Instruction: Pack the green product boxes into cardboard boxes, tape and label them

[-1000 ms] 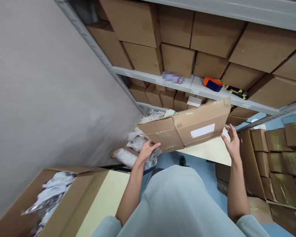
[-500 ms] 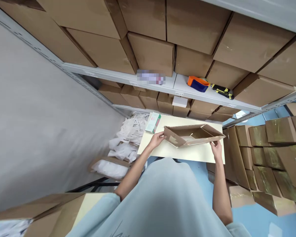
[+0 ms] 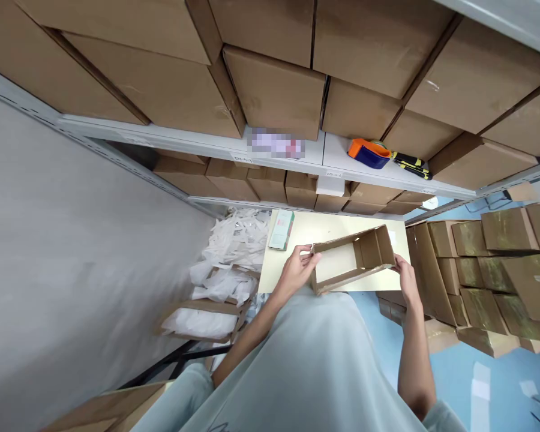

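Note:
In the head view, I hold a brown cardboard box (image 3: pixel 372 249) over the cream tabletop (image 3: pixel 312 222). Its walls form a tilted rectangle, and the table shows through the opening. My left hand (image 3: pixel 298 265) grips the left end, thumb over the edge. The right end is pinched by my right hand (image 3: pixel 405 277), whose fingers are partly hidden behind the wall. A small green and white box (image 3: pixel 281 230) lies on the table, up and left of my left hand.
Shelves (image 3: pixel 184 150) packed with cardboard boxes rise ahead. An orange and blue tape dispenser (image 3: pixel 369 153) and black-yellow cutters (image 3: pixel 411 164) rest on one. White scraps (image 3: pixel 236 240) are heaped on the left. Stacked cartons (image 3: pixel 472 270) stand at right on the blue floor (image 3: pixel 454 384).
The cardboard box has gone from a flattened, slanted shape to a squarer open one, closer to my body. My left hand has moved right and nearer; the view has shifted slightly.

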`<state>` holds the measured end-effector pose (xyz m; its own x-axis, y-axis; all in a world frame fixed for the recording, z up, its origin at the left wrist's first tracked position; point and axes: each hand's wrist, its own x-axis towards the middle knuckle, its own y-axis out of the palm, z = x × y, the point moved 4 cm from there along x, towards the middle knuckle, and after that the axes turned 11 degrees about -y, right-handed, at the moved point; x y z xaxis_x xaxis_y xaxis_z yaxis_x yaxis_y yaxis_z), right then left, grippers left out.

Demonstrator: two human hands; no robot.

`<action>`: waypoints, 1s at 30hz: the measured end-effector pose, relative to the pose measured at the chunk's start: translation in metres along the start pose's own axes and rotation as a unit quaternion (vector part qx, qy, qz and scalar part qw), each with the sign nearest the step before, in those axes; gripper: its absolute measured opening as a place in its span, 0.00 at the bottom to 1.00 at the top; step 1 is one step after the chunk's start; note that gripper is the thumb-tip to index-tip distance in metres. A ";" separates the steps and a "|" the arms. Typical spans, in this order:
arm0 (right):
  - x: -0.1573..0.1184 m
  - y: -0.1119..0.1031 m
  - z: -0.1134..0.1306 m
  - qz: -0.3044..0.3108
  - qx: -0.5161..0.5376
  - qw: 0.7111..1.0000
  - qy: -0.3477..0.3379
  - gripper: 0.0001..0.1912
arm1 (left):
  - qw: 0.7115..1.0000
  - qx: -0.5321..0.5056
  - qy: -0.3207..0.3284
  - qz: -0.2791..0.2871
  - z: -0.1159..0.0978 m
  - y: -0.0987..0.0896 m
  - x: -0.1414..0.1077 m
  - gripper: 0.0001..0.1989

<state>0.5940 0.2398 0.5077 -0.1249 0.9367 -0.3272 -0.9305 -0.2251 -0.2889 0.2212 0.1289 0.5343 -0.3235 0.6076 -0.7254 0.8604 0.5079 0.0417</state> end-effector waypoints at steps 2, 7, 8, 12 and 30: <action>0.003 -0.007 0.015 -0.005 -0.062 0.998 -0.002 0.35 | 0.999 0.038 0.030 0.004 -0.010 0.005 -0.011 0.26; 0.020 -0.011 0.035 -0.002 -0.223 0.974 -0.044 0.33 | 0.972 0.216 0.088 -0.005 -0.033 0.011 -0.031 0.23; 0.023 -0.010 0.038 0.000 -0.238 0.969 -0.062 0.32 | 0.968 0.232 0.096 -0.010 -0.037 0.012 -0.033 0.19; 0.028 -0.007 0.055 0.013 -0.282 0.949 -0.142 0.28 | 0.971 0.211 0.105 -0.036 -0.048 0.019 -0.029 0.14; 0.071 0.005 0.046 0.175 -0.280 0.925 -0.190 0.30 | 0.870 0.482 0.099 -0.002 -0.057 0.043 -0.027 0.50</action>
<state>0.5647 0.3177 0.5245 -0.5960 0.7827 -0.1792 -0.4999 -0.5364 -0.6800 0.2440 0.1690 0.5947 -0.3066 0.7488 -0.5876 0.7587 -0.1806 -0.6259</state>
